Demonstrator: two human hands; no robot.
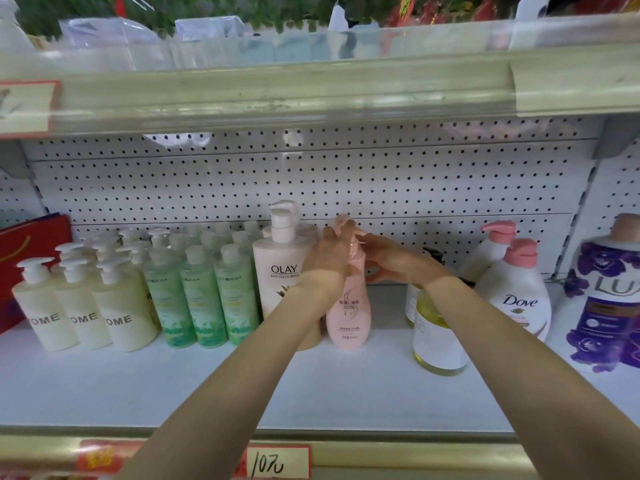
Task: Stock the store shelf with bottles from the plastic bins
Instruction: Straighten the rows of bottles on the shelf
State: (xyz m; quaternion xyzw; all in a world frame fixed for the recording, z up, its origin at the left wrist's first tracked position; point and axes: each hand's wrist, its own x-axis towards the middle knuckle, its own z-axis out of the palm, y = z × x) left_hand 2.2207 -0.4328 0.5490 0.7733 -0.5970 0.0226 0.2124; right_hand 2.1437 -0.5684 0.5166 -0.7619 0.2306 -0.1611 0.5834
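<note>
A slim pink pump bottle [349, 315] stands upright on the white shelf [242, 386], just right of a big Olay bottle [282, 271]. My left hand [329, 256] wraps round the pink bottle's neck from the left. My right hand [388, 258] reaches in from the right, its fingers pinching the pump head at the top. Both forearms stretch in from the lower edge. The pump top is mostly hidden by my fingers.
Left of the Olay stand three green bottles [202, 299] and three cream pump bottles [83, 306], more behind. To the right are a yellow-oil bottle [438, 341], Dove bottles [516, 289] and a purple Lux bottle [609, 299]. An upper shelf edge [311, 95] hangs overhead; a pegboard backs the shelf.
</note>
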